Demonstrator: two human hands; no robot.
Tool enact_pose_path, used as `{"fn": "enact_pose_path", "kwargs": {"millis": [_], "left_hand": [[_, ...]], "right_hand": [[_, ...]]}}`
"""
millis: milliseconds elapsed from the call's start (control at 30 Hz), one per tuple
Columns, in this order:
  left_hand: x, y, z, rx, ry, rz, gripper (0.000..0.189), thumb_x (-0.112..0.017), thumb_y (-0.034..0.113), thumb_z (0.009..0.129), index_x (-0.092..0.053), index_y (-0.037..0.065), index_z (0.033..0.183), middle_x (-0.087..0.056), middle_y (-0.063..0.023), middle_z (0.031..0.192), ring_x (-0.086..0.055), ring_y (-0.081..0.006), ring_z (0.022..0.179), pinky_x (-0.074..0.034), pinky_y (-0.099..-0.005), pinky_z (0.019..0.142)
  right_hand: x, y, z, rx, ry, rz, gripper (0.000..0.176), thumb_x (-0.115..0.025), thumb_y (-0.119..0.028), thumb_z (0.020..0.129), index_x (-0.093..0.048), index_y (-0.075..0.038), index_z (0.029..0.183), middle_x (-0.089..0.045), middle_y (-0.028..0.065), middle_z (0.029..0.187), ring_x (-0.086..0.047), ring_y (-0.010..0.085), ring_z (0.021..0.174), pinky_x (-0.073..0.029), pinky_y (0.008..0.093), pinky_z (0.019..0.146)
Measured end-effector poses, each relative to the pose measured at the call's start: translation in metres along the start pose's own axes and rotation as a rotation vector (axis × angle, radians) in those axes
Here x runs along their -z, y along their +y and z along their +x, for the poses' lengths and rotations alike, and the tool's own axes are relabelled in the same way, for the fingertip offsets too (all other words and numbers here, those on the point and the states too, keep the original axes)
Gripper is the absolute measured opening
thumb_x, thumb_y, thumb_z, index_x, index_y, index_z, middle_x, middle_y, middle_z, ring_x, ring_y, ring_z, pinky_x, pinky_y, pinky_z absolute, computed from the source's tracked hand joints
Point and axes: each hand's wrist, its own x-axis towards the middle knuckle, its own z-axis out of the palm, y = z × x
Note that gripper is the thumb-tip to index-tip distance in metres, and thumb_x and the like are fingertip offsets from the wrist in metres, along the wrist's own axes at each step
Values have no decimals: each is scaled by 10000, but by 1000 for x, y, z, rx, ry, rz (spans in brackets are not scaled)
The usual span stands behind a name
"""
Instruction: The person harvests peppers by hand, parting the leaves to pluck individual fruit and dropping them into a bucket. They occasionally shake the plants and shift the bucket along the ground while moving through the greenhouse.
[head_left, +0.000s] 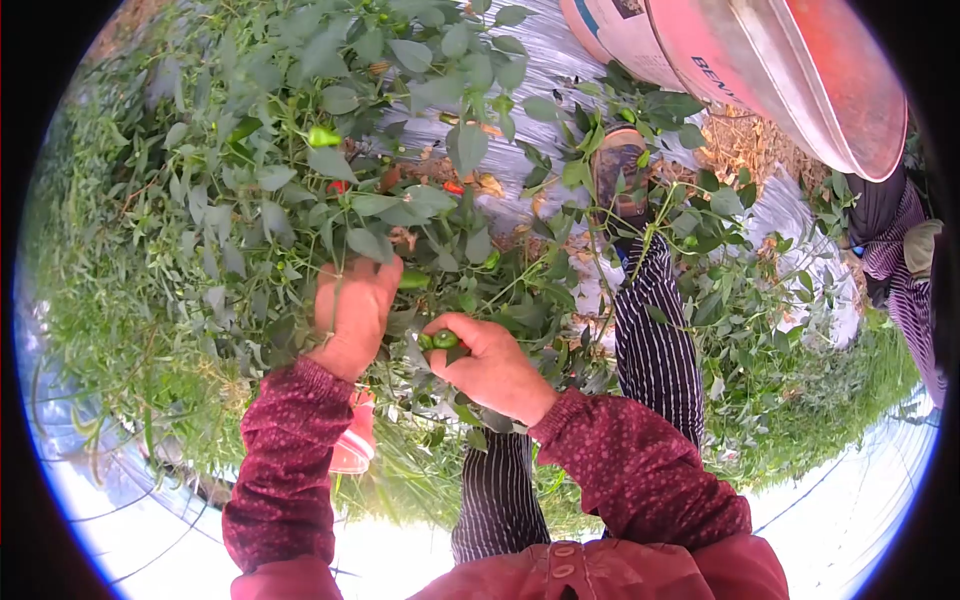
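Observation:
Low among the leaves, my right hand [487,366] has its thumb and forefinger closed on a green pepper [441,341]. My left hand [357,305] reaches into the pepper plant [330,200] just to the left, its fingertips hidden by leaves, so what it grips cannot be seen. Close beside its fingers hangs another green pepper [412,280]. Higher up are a bright green pepper [322,137] and a small red pepper [453,188].
A pink bucket [690,50] lies or leans at the upper right. Silvery plastic sheeting [540,60] covers ground between plants. My shoe [620,165] stands among stems. Another person's striped clothing [900,250] shows at the right edge. A red-orange object [354,440] is below my left hand.

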Motion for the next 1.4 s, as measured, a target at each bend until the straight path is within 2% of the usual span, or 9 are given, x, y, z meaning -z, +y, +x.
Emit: {"fn": "enact_pose_path", "kwargs": {"millis": [33,233,400,467,600,800,900,1000,1400], "left_hand": [[-17,-8,0,-85,261,88,482,-646,205,765,-490,114,1212,-604,-81,1006,-609,-263,888,-461,-370,800],[2,-23,-22,4,229,-540,665,-794,203,626,-504,46,1204,-610,-107,1042,-605,-272,936,-461,-377,818],[10,-24,-38,-99,367,-1024,413,-725,192,734,-573,63,1096,-630,-142,947,-631,-242,823,-477,-336,709],[22,-20,-52,-227,121,-1223,278,-667,224,801,-602,51,1009,-651,-97,831,-616,-214,715,-459,-315,655],[20,-20,-59,95,19,-1799,295,-580,307,889,-583,12,904,-518,11,648,-494,-103,606,-411,-268,569],[6,7,-63,-7,128,-1843,263,-567,291,915,-573,29,932,-496,-11,647,-466,-102,595,-405,-266,563],[11,18,-73,40,311,-1450,247,-549,283,909,-587,53,990,-597,-178,751,-607,-361,675,-472,-401,595],[3,26,-85,64,228,-1456,262,-538,288,910,-567,78,1065,-614,-193,793,-613,-396,753,-479,-443,607],[4,92,-184,38,86,-1969,819,-464,531,902,-220,-98,1366,-460,-288,1260,-478,-356,1188,-385,-368,972]], "right_hand": [[-1,1,1,5,6,-3,246,-649,-194,781,-602,-68,987,-578,110,649,-552,188,540,-436,332,539],[-2,-1,2,-12,3,15,237,-645,-170,781,-600,-61,988,-554,84,627,-522,157,530,-422,318,523],[-3,3,2,-33,-18,34,242,-643,-167,780,-601,-58,992,-572,77,653,-522,150,538,-424,305,529],[-5,10,3,48,-9,8,231,-635,-158,787,-600,-57,991,-582,73,678,-513,132,544,-422,289,525],[-3,9,6,32,34,-49,207,-627,-124,793,-602,-58,988,-581,44,700,-497,95,563,-416,258,532],[1,-3,6,282,58,128,333,-610,-11,791,-579,-83,1115,-571,-38,823,-481,40,645,-428,208,593],[8,-10,-1,175,-113,97,448,-595,17,794,-539,-112,1219,-562,-37,862,-506,43,654,-452,213,602],[8,-13,-7,-27,-277,136,504,-599,3,798,-509,-136,1275,-562,-18,844,-526,49,663,-466,217,601],[-15,-17,-104,264,-329,-361,423,-636,38,783,-518,-76,1174,-552,11,1118,-522,112,991,-445,264,857]]}}
